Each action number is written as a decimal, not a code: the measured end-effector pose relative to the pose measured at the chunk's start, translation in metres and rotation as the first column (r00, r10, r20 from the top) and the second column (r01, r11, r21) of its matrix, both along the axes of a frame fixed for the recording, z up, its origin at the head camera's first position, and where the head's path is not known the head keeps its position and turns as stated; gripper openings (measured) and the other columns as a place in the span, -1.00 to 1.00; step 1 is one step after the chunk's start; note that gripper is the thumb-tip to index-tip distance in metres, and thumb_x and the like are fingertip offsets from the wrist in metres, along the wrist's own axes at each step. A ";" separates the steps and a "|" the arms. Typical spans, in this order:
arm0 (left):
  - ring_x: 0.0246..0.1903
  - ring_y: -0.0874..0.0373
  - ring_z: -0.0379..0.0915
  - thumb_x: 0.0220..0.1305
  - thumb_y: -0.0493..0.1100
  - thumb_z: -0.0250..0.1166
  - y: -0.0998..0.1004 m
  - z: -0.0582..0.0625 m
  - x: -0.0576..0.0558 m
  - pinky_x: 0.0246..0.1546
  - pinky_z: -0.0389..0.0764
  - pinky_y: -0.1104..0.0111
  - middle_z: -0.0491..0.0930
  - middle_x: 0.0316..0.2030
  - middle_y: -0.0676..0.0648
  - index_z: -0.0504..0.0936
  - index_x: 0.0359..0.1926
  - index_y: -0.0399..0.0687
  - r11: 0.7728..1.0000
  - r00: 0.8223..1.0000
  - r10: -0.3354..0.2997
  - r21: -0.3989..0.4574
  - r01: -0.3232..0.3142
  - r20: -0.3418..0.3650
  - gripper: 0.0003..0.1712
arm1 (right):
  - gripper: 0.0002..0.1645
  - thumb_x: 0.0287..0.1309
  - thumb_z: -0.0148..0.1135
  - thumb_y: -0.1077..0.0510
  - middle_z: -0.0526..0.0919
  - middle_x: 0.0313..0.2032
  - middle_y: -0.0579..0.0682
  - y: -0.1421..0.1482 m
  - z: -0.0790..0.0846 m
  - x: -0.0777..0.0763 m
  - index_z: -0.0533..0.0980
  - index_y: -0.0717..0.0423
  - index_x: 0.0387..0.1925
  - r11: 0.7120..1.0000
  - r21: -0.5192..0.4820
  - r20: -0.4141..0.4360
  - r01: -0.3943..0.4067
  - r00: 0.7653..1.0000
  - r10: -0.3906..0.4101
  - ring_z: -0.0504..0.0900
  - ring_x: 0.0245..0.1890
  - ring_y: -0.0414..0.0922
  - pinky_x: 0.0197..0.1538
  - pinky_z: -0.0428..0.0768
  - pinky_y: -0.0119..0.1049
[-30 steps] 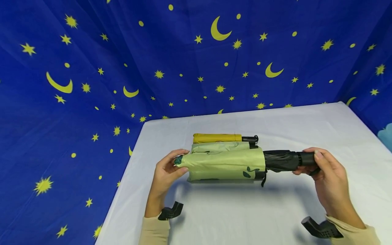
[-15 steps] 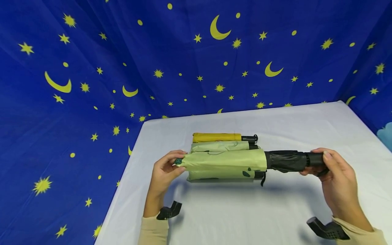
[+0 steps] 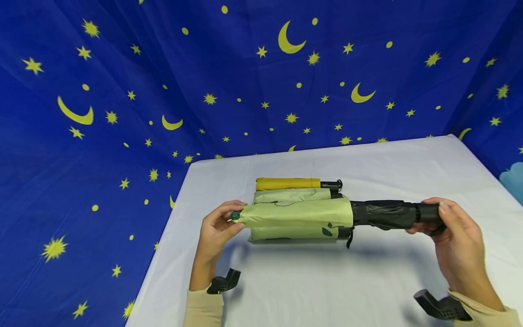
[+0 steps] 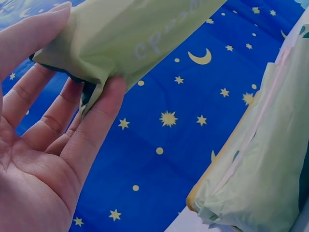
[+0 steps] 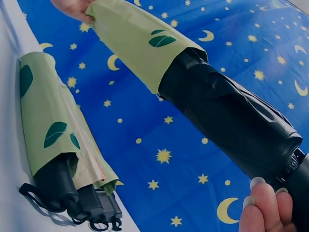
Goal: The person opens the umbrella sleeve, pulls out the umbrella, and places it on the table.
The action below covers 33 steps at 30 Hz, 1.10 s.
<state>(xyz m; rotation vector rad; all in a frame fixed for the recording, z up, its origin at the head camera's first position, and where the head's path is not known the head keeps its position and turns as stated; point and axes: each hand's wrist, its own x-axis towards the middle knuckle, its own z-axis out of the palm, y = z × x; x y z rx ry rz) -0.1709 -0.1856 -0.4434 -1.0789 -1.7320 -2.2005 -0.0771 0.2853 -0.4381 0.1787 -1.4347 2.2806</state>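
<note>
At the closed left end of the light-green cover, pinched between the thumb and fingers of the left hand. Out of the cover's right-hand mouth, on the same long axis running left to right, the black umbrella, with much of its folded canopy showing; depth inside, impossible to tell. Farther right of the cover, clasped at the handle by the right hand. On the left hand's side, direct touch with the cover; on the right hand's, well apart from it, with bare canopy between. Below the cover, on the white table and partly hidden, a sheathed green umbrella; beyond the cover, a pale-green umbrella and a yellow umbrella, roughly parallel to it.
</note>
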 end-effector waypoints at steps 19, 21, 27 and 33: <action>0.08 -0.03 0.58 0.26 -0.51 0.35 -0.009 0.003 0.002 -0.10 0.68 0.37 0.53 0.14 -0.34 0.52 0.07 -0.61 0.999 1.000 0.003 0.042 -0.002 -0.015 -0.63 | -0.62 0.60 -0.11 0.26 0.70 -0.26 0.18 0.010 0.000 0.006 0.45 0.57 0.06 0.999 -0.006 -0.002 0.047 0.999 -0.047 0.73 -0.50 0.01 -0.34 0.72 -0.26; 0.08 -0.04 0.58 0.26 -0.52 0.35 -0.010 0.004 0.002 -0.10 0.68 0.37 0.53 0.14 -0.34 0.52 0.06 -0.61 0.999 1.000 0.004 0.050 -0.003 -0.016 -0.64 | -0.62 0.60 -0.12 0.26 0.71 -0.27 0.20 0.010 -0.001 0.005 0.45 0.58 0.06 0.999 -0.016 -0.011 0.037 0.999 -0.037 0.74 -0.49 0.02 -0.33 0.73 -0.25; 0.07 -0.03 0.59 0.26 -0.54 0.33 -0.014 0.004 0.001 -0.08 0.68 0.37 0.53 0.13 -0.34 0.52 0.04 -0.62 0.997 1.000 0.010 0.078 -0.008 -0.025 -0.66 | -0.61 0.60 -0.14 0.27 0.71 -0.28 0.22 0.017 -0.003 0.006 0.43 0.61 0.06 0.999 -0.037 -0.036 0.038 0.999 -0.039 0.73 -0.50 0.04 -0.31 0.73 -0.25; 0.05 -0.02 0.59 0.24 -0.56 0.33 -0.017 0.002 0.001 -0.09 0.67 0.38 0.53 0.13 -0.35 0.53 0.02 -0.61 0.996 0.999 0.024 0.092 -0.021 -0.026 -0.67 | -0.62 0.60 -0.14 0.27 0.71 -0.29 0.20 0.028 -0.007 0.012 0.45 0.59 0.04 0.996 -0.020 -0.010 0.082 0.997 -0.082 0.72 -0.51 0.04 -0.30 0.73 -0.26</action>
